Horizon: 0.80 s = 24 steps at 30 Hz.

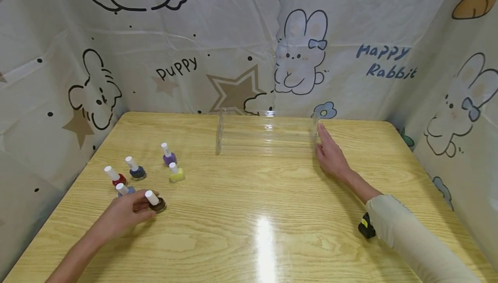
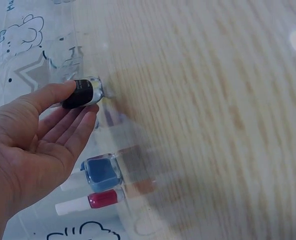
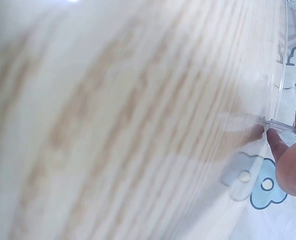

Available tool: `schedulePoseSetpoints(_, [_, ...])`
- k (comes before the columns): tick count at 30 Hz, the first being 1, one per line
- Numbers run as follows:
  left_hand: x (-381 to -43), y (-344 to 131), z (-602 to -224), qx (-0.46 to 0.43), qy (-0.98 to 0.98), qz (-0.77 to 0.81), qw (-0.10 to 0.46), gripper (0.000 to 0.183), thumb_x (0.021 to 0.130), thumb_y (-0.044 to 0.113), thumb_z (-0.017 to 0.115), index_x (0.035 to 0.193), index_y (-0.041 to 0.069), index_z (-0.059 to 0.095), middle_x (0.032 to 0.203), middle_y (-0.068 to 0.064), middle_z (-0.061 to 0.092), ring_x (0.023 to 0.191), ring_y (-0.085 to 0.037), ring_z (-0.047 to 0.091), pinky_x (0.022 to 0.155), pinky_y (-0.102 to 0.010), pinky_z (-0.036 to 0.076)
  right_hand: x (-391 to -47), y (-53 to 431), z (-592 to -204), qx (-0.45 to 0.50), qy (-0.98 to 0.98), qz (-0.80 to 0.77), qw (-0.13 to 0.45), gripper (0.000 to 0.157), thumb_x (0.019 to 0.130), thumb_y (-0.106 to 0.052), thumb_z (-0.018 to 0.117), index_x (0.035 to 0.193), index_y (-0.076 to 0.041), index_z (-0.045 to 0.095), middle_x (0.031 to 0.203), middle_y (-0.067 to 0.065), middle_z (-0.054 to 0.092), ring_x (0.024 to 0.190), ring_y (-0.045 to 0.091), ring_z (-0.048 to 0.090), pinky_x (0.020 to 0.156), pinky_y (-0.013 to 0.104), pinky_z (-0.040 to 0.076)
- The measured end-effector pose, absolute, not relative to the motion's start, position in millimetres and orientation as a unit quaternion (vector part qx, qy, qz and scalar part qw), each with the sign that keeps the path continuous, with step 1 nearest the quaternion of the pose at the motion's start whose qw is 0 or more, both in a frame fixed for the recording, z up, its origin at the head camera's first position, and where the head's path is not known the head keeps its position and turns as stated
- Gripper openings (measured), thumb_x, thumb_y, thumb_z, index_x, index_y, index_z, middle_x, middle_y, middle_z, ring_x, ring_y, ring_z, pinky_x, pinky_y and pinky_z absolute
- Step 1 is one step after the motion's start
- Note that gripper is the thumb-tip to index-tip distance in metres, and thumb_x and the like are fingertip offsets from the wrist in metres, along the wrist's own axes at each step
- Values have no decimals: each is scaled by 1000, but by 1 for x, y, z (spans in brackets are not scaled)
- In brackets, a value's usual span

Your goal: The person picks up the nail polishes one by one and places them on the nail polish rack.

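Observation:
My left hand (image 1: 126, 213) pinches a dark nail polish bottle (image 1: 157, 205), its white cap showing in the head view. In the left wrist view the thumb lies on the bottle's dark body (image 2: 80, 95), with fingers on the opposite side. Just behind the knuckles stands a light blue nail polish bottle (image 1: 126, 190), partly covered by the hand. Far off at the table's back, my right hand (image 1: 332, 155) holds the right end panel of a clear plastic rack (image 1: 268, 135). In the right wrist view, fingers (image 3: 275, 140) press at that panel's edge.
White-capped nail polish bottles stand at the left: red (image 1: 118, 180), navy (image 1: 137, 172), purple (image 1: 169, 159) and yellow (image 1: 177, 175). A printed cloth (image 1: 233, 27) encloses the wooden table (image 1: 233, 213) at back and sides. A small black thing (image 1: 366, 226) with a yellow mark shows beside the right sleeve.

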State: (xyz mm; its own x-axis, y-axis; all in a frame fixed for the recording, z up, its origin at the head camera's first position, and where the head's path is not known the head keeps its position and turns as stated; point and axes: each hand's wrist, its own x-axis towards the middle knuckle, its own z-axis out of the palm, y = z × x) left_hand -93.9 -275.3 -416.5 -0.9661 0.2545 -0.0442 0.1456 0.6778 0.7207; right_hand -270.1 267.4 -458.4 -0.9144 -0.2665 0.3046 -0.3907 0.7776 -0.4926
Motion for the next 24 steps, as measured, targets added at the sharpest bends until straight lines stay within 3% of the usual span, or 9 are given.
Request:
schedulePoseSetpoints(16, [-97, -267, -419, 101, 908, 402, 63, 27, 89, 1, 73, 114, -7, 67, 109, -21, 70, 100, -34, 69, 79, -36, 58, -271, 267, -460, 183, -934, 279, 131, 63, 102, 2, 43, 157, 5, 13, 162, 24, 14, 149, 35, 15, 117, 51, 18])
schedulePoseSetpoints(24, [-106, -253, -407, 119, 907, 404, 22, 24, 89, 0, 73, 113, -1, 69, 111, -18, 70, 100, -32, 70, 79, -36, 58, -271, 268, -459, 182, -934, 283, 123, 63, 102, 3, 42, 157, 6, 12, 163, 22, 11, 149, 36, 14, 118, 50, 17])
